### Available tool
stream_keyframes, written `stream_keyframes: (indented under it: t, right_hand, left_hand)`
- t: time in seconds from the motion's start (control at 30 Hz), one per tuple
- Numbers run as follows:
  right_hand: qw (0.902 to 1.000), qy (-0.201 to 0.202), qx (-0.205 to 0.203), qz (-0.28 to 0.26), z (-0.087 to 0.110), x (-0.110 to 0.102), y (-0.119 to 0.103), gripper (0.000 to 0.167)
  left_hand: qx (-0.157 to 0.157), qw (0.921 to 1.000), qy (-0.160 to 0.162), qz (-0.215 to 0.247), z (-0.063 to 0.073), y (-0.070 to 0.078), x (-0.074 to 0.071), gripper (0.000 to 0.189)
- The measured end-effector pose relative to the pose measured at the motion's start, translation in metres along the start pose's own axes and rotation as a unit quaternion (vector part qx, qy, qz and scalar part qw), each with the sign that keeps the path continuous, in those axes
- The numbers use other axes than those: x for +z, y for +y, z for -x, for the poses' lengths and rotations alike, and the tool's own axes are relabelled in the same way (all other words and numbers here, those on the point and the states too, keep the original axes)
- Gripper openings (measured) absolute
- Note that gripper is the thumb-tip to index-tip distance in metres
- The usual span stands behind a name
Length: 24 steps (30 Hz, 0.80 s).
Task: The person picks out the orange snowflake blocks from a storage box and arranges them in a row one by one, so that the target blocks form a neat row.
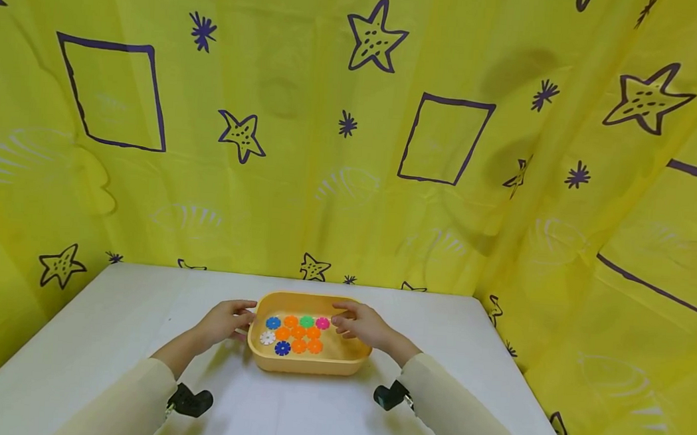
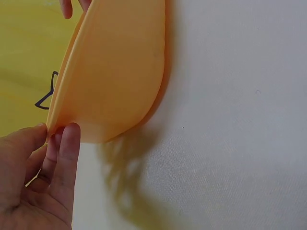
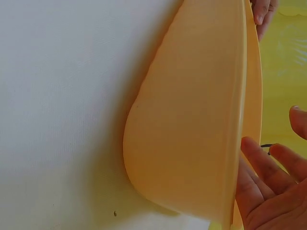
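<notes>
A yellow-orange plastic basin stands on the table with several flower-shaped plastic discs lying flat inside. Most are orange discs; a green disc, a pink disc, a white disc and two blue ones lie around them. At the basin's left end, my left hand pinches the rim, thumb on top and fingers underneath, as the left wrist view shows. Over the right end reaches my right hand, fingers loosely bent inside the rim and thumb held apart. Nothing shows in its grasp.
A white table carries the basin. Behind it and along the sides hangs a yellow curtain printed with starfish and frames. Each sleeve has a dark wrist camera strapped on.
</notes>
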State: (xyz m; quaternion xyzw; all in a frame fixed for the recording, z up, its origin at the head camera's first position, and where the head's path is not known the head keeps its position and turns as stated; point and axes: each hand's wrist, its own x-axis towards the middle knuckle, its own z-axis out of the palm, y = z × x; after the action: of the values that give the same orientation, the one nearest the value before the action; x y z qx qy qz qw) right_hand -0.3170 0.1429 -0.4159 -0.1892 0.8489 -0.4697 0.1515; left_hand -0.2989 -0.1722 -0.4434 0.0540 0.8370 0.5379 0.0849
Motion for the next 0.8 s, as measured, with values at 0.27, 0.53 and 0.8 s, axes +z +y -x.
stream_keyframes:
  t: [0.27, 0.53, 0.8]
  right_hand:
    - [0.9995, -0.03, -0.001, -0.013, -0.001, 0.004, 0.002, 0.052]
    - [0.9987, -0.023, 0.019, -0.041, -0.003, 0.008, 0.004, 0.052]
    - [0.9981, -0.013, 0.048, -0.037, -0.005, 0.011, 0.001, 0.049]
  left_hand:
    - [-0.017, 0.9994, 0.022, 0.02, 0.0, 0.0, 0.003, 0.046]
    - [-0.028, 0.9989, 0.029, 0.024, -0.002, -0.003, 0.005, 0.045]
    - [-0.038, 0.998, 0.038, 0.032, -0.002, -0.003, 0.006, 0.044]
